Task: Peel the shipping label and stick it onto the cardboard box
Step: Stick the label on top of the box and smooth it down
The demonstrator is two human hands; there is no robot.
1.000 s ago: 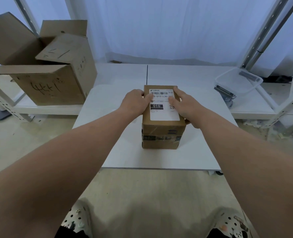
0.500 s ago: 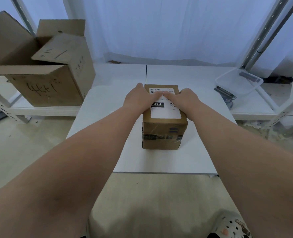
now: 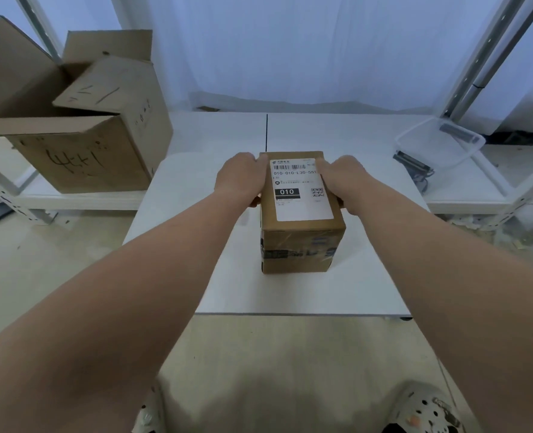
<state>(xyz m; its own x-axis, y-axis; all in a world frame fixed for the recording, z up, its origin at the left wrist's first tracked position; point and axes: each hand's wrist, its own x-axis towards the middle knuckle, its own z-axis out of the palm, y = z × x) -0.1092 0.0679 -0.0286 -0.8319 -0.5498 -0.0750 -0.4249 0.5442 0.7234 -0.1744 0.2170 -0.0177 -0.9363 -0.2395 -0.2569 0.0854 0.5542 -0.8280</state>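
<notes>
Cardboard box (image 3: 301, 242) stands mid-counter (image 3: 290, 295), long axis running from the near edge toward the far edge; shipping label (image 3: 301, 190) lies flat on its top face, same axis, no corner lifted. Left hand (image 3: 241, 178) and right hand (image 3: 341, 179) flank the box, fingers (image 3: 260, 160) curled over the long top edges, clasping the box itself, equally near. Judged: sticking done; any next move is a lift straight up.
</notes>
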